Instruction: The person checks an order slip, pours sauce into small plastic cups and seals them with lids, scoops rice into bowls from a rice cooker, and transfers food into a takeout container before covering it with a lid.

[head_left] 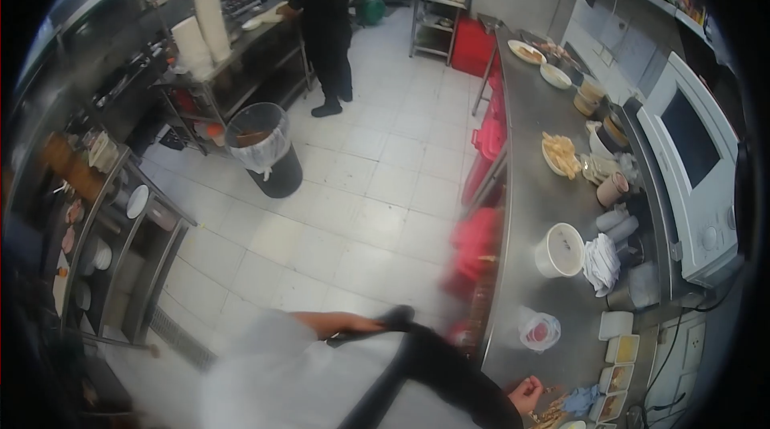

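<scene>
My left hand (362,324) lies against black cloth (433,353) in front of my grey-white top; its fingers are blurred and partly hidden. At the counter's near end, my right hand (526,394) has its fingers curled, and whatever they may hold is too small to make out. Close to it are brown food pieces (549,415) and a crumpled blue cloth (581,402). Several small food containers (622,349) stand in a row along the wall side. Farther up the counter are a clear plastic cup (539,331) with something pink in it and a white tub (559,250).
The steel counter (513,212) runs along my right, with a microwave (694,164) beside it. Pink-red bins (487,140) stand under its edge. A lined trash bin (265,148) is on the tiled floor. A person in black (327,20) works at the far-left table. Shelving (120,261) stands at left.
</scene>
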Demonstrator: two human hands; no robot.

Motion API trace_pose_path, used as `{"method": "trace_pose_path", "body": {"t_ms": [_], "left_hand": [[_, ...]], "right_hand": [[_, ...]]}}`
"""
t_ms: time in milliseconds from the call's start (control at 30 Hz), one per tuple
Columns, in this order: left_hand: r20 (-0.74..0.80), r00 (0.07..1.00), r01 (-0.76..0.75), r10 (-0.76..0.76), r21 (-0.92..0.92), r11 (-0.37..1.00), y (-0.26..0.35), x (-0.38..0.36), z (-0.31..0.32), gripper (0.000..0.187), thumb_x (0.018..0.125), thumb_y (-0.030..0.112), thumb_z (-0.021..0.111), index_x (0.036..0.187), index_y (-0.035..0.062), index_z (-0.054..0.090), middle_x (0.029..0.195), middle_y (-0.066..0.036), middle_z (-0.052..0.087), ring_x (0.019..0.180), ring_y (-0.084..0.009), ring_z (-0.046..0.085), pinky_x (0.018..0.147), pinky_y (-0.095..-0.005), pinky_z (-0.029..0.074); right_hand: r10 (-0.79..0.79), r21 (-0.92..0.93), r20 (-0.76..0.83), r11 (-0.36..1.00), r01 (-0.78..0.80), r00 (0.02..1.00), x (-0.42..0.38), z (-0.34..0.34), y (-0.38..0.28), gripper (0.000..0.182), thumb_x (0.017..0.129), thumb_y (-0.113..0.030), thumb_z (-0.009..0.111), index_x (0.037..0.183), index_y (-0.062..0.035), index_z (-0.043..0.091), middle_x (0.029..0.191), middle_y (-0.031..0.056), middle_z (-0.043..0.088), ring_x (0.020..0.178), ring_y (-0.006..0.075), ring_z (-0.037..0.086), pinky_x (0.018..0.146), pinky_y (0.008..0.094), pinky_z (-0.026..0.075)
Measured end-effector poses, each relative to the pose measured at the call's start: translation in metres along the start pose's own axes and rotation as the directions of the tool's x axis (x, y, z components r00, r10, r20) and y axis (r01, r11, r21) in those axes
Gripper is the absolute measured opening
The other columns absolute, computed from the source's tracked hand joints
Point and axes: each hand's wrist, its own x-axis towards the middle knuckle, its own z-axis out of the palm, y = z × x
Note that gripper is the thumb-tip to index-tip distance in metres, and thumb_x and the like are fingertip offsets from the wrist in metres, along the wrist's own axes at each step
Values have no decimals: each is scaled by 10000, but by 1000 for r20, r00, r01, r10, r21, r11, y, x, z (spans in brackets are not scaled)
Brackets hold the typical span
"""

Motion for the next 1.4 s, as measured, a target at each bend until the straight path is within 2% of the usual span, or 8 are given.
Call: {"method": "trace_pose_path", "body": {"t_ms": [333, 467, 667, 867, 967, 1000, 1133, 1400], "left_hand": [[-208, 945, -267, 252, -45, 963, 43, -19, -15, 556, 877, 472, 430, 1312, 126, 452, 1365, -188, 392, 1296, -381, 259, 1066, -430, 235], [-281, 903, -344, 325, -19, 939, 35, -38, -42, 532, 879, 453, 435, 1295, 123, 469, 1348, -186, 410, 1279, -373, 286, 1055, -424, 253], [-435, 896, -144, 92, -89, 986, -104, -147, -47, 497, 882, 424, 443, 1269, 118, 494, 1323, -184, 437, 1254, -361, 328, 1038, -414, 281], [-540, 796, 115, -274, -310, 944, -267, -285, 7, 462, 885, 396, 451, 1244, 113, 520, 1298, -182, 464, 1228, -349, 369, 1020, -405, 309], [-566, 724, 156, -393, -421, 893, -319, -338, 30, 445, 887, 382, 455, 1231, 110, 533, 1285, -181, 477, 1216, -344, 390, 1012, -400, 323], [-574, 701, 157, -424, -455, 876, -332, -350, 36, 440, 887, 377, 457, 1227, 109, 537, 1281, -180, 481, 1212, -342, 397, 1009, -398, 328], [-629, 597, 106, -499, -554, 826, -379, -370, 35, 418, 890, 358, 462, 1210, 106, 554, 1264, -179, 499, 1195, -334, 425, 998, -392, 346], [-793, 296, -25, -532, -564, 826, -468, -416, -64, 377, 894, 320, 473, 1176, 99, 588, 1230, -176, 535, 1161, -318, 480, 975, -379, 383]], "right_hand": [[-4, -48, -85, 999, 0, 996, -3, -14, -3, 159, 853, -97, 537, 976, -4, 579, 856, 83, 576, 811, 166, 549, 726, 281, 447], [-406, -308, -176, 888, 341, 897, -16, -19, -50, 127, 839, -68, 560, 902, 9, 637, 835, 190, 594, 759, 338, 563, 731, 397, 463], [-139, 86, -660, 963, 257, 738, 2, 5, -95, 179, 784, 65, 613, 944, -15, 619, 805, 128, 597, 685, 220, 575, 585, 348, 518], [-210, 578, 279, 816, 10, 937, -79, 195, -127, 304, 856, -64, 567, 1155, -50, 517, 885, 75, 586, 737, 155, 571, 646, 274, 497], [-246, 376, 862, 897, -233, 444, -152, 277, -18, 430, 719, 55, 624, 1115, -79, 523, 816, 41, 539, 633, 131, 517, 530, 256, 453], [183, -185, 961, 983, -12, 208, -178, 299, 46, 358, 767, -92, 639, 1105, -83, 524, 838, 49, 562, 620, 176, 541, 529, 301, 461], [562, -446, 826, 690, 570, -35, -216, 297, -41, 274, 793, -182, 598, 1044, -79, 564, 839, 81, 588, 652, 203, 570, 563, 335, 472], [181, -89, 983, 587, 804, -23, -192, 565, -253, 330, 845, -364, 517, 921, -70, 646, 842, 146, 641, 717, 256, 629, 632, 402, 495]]}}
